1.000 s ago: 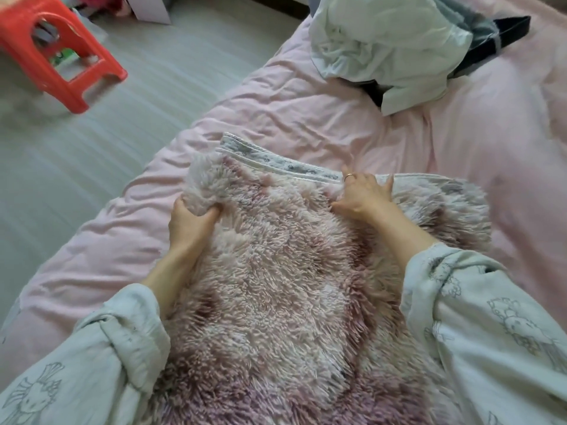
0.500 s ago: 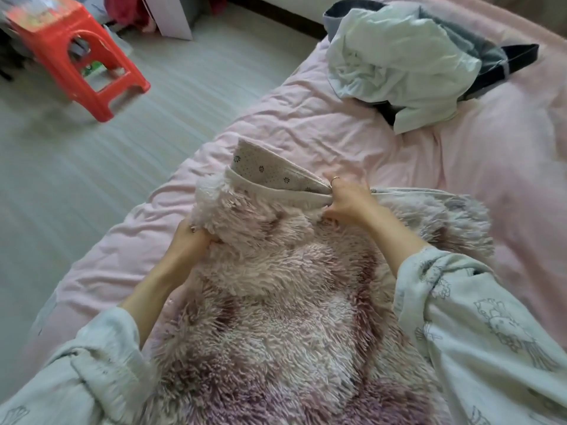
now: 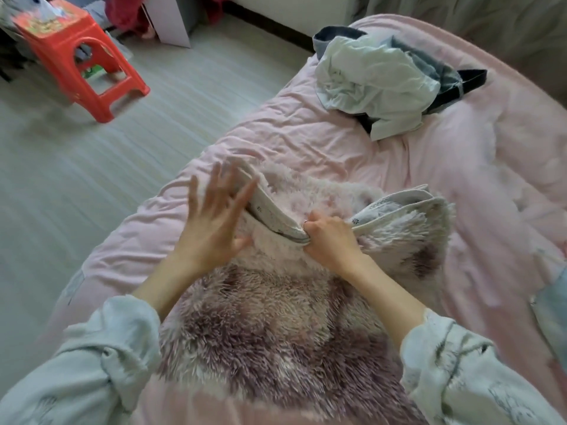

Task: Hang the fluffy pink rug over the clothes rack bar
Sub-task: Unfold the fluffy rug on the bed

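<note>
The fluffy pink rug (image 3: 270, 326) lies on the pink bed in front of me, its pile mottled pink and purple. Its far edge is lifted and folded back, showing the pale dotted backing. My right hand (image 3: 329, 240) is shut on that far edge near its middle, bunching it. My left hand (image 3: 214, 222) hovers over the rug's left corner with fingers spread, holding nothing; its fingers are blurred. No clothes rack bar is in view.
A pile of white and dark clothes (image 3: 377, 84) sits at the far end of the pink bed (image 3: 306, 139). A red plastic stool (image 3: 82, 69) stands on the grey floor at the upper left, with clutter behind it.
My left hand let go of the rug's left side and opened above it. My right hand has gathered the far edge tighter and pulled it up, folding more backing into view.
</note>
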Demonstrator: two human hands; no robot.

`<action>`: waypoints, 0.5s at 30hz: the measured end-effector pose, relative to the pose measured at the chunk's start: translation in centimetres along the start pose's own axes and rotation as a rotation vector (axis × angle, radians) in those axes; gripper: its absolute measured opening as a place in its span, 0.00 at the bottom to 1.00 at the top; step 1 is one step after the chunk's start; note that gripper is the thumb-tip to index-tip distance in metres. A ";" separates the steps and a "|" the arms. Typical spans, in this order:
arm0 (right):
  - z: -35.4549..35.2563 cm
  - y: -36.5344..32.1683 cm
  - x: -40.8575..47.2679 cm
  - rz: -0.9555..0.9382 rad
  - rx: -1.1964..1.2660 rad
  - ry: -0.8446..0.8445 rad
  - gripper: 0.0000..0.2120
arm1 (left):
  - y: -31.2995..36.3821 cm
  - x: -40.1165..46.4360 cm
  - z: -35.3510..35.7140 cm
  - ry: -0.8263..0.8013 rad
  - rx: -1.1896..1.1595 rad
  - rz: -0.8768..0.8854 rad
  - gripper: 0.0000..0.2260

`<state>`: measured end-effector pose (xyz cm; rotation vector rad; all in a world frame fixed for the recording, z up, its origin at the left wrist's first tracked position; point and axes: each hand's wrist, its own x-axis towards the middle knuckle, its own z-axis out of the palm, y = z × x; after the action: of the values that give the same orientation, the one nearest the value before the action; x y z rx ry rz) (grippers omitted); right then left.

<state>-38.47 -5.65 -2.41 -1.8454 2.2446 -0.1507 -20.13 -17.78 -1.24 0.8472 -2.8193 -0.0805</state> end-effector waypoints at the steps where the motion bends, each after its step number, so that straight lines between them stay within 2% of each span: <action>1: -0.5 -0.6 -0.6 -0.043 -0.016 0.016 0.07 | 0.9 0.3 -0.1 -0.046 0.070 0.096 0.55; 3: -1.8 -1.9 -2.1 -0.101 -0.054 0.028 0.09 | 3.1 0.6 -0.6 -0.173 0.166 0.184 0.53; 4: -2.4 -2.3 -2.8 -0.108 -0.064 0.028 0.11 | 3.9 0.8 -0.8 -0.244 0.182 0.195 0.48; 6: -3.0 -2.8 -4.0 -0.088 -0.063 0.025 0.12 | 5.0 0.7 -1.0 -0.370 0.149 0.169 0.28; 7: -3.2 -3.0 -4.5 -0.071 -0.060 0.020 0.13 | 5.5 0.4 -1.3 -0.397 0.133 0.152 0.17; 8: -3.3 -3.1 -5.1 -0.052 -0.067 0.009 0.13 | 5.8 -0.2 -1.7 -0.392 0.113 0.132 0.11; 10: -3.5 -3.1 -5.7 0.000 -0.106 -0.047 0.12 | 5.8 -1.3 -2.5 -0.327 0.072 0.076 0.08; 15: -7.2 -2.6 -5.8 0.191 -0.187 -0.131 0.11 | 2.1 -4.5 -7.2 -0.087 -0.103 -0.224 0.11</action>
<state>-36.70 -0.96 5.76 -1.6572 2.3940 0.2136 -16.11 -13.53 5.24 1.1567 -2.7591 -0.2986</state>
